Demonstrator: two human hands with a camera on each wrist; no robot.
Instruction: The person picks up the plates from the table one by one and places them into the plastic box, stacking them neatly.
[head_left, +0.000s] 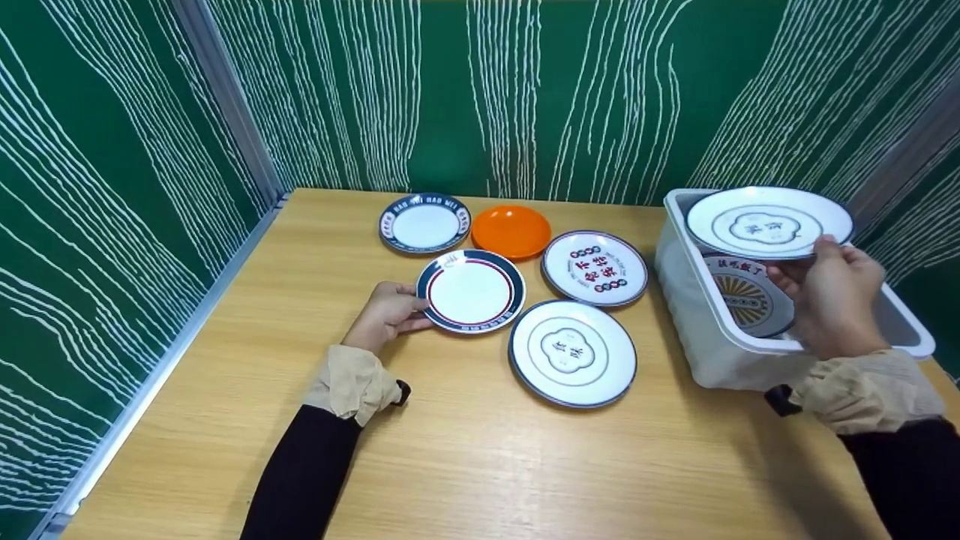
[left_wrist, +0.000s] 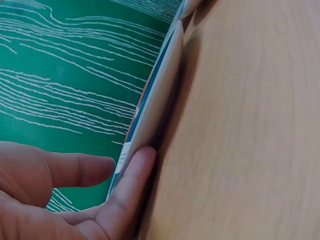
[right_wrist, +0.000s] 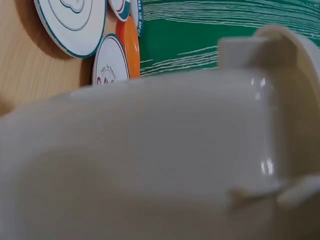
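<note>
My left hand (head_left: 388, 311) pinches the left rim of a white plate with a dark blue border and red ring (head_left: 472, 291). In the left wrist view this plate (left_wrist: 159, 92) appears edge-on, with the thumb (left_wrist: 82, 170) on its upper side and fingers beneath. At the right, my right hand (head_left: 841, 296) grips a white plate with a grey emblem (head_left: 731, 214) by its near right edge, thumb on top. That plate is over a white plastic bin (head_left: 682, 315). Inside the bin lies a plate with a yellow ray pattern (head_left: 750, 300), partly hidden.
Around the left hand's plate lie a blue-rimmed lettered plate (head_left: 425, 225), an orange plate (head_left: 511, 231), a plate with red characters (head_left: 595, 268) and a larger emblem plate (head_left: 572, 354). A green wall with white lines (head_left: 442, 97) borders the wooden table (head_left: 480, 465).
</note>
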